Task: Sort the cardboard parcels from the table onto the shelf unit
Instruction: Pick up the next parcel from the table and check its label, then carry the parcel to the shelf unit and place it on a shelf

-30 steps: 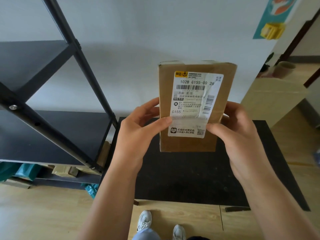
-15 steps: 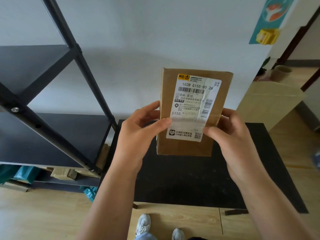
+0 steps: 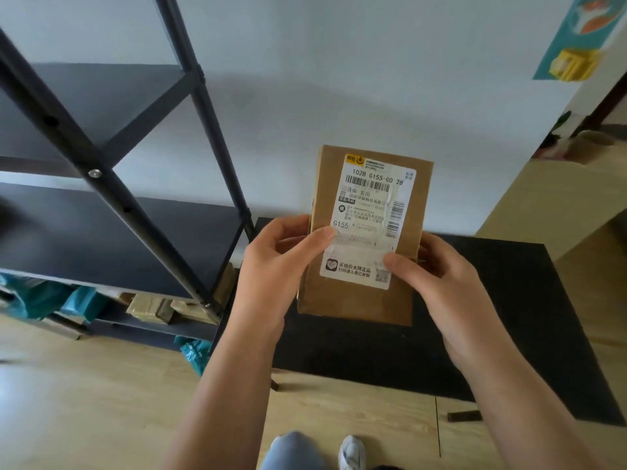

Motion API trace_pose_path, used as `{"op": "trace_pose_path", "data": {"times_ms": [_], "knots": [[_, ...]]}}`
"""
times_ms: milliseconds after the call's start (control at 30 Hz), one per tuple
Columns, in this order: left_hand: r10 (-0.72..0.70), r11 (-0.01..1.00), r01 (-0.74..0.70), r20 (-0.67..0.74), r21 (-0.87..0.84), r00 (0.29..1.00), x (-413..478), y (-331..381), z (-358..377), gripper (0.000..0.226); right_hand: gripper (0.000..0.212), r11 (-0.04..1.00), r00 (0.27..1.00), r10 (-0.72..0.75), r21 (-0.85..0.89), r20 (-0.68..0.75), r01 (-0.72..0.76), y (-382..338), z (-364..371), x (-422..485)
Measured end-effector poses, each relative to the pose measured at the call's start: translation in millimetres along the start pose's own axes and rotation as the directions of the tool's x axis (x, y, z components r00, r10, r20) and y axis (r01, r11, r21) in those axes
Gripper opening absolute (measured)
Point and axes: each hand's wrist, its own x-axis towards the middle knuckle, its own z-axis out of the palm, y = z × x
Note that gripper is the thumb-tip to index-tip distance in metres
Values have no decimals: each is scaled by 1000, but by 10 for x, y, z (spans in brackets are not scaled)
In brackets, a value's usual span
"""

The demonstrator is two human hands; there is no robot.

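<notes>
- Head view: two bare hands hold one brown cardboard parcel [image 3: 364, 239] up in the air above the black tabletop [image 3: 509, 300].
- The left hand [image 3: 274, 266] has its grip closed on the parcel's left edge. Its thumb lies across the front, on the white label [image 3: 369, 218].
- The right hand [image 3: 437, 276] has its grip closed on the parcel's right edge. Its thumb presses on the lower part of the label.
- The parcel stands tall, with its label facing the camera. It leans a little, its top tipped to the right.
- The parcel does not touch the tabletop or the shelf unit [image 3: 112, 212]. The black shelf unit stands to the left of the hands.
- Small brown parcels [image 3: 152, 308] and a blue-green bag [image 3: 51, 298] lie low down in the shelf unit.
- Compared with a second ago, the parcel sits lower and a bit more to the right in the picture. It now leans more than it did.
- The shelf unit fills more of the left side than before.
- Both hands keep the same hold on the parcel's sides.
- A leg and a white shoe [image 3: 353, 452] show at the bottom, on the wooden floor [image 3: 84, 401].
</notes>
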Motion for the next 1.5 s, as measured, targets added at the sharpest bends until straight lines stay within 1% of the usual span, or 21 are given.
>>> {"op": "trace_pose_path", "data": {"times_ms": [67,233,433,567,667,800,967,1133,1267,1367,1500], "knots": [[-14,1000,14,-17,-10,1000,-50,-23,-116,32,48,1000,1000,0,-12,12,0,-8,96,-46],[-42,997,34,-107,-69,993,-280,-101,-656,32,47,999,996,-14,-47,92,18,-73,600,-245],[-75,989,43,-232,-141,970,-731,-278,-1682,32,48,994,973,0,-103,231,25,-106,1520,-714],[-105,982,40,-359,-184,927,-1149,-467,-2465,32,38,993,940,38,-122,340,5,-64,2279,-1199],[-132,978,46,-439,-202,889,-1465,-614,-3051,34,36,990,917,57,-140,396,-1,-24,2867,-1565],[-147,975,34,-516,-221,844,-1852,-703,-3740,33,38,990,888,67,-139,455,-4,-19,3576,-1991],[-166,970,20,-598,-243,784,-2155,-772,-4398,36,27,987,837,54,-158,544,39,-76,4263,-2274],[-193,962,6,-666,-273,721,-2125,-894,-5026,33,29,974,785,55,-205,617,92,-97,5017,-2275],[-192,962,-5,-695,-271,693,-1869,-952,-5613,28,21,970,752,63,-217,656,107,-135,5697,-2112],[-180,966,-13,-715,-256,676,-1598,-938,-6103,29,29,975,734,66,-201,676,97,-199,6291,-1938],[-202,963,-9,-737,-271,645,-1268,-859,-6721,31,31,977,700,75,-193,710,91,-345,7043,-1689]]}}
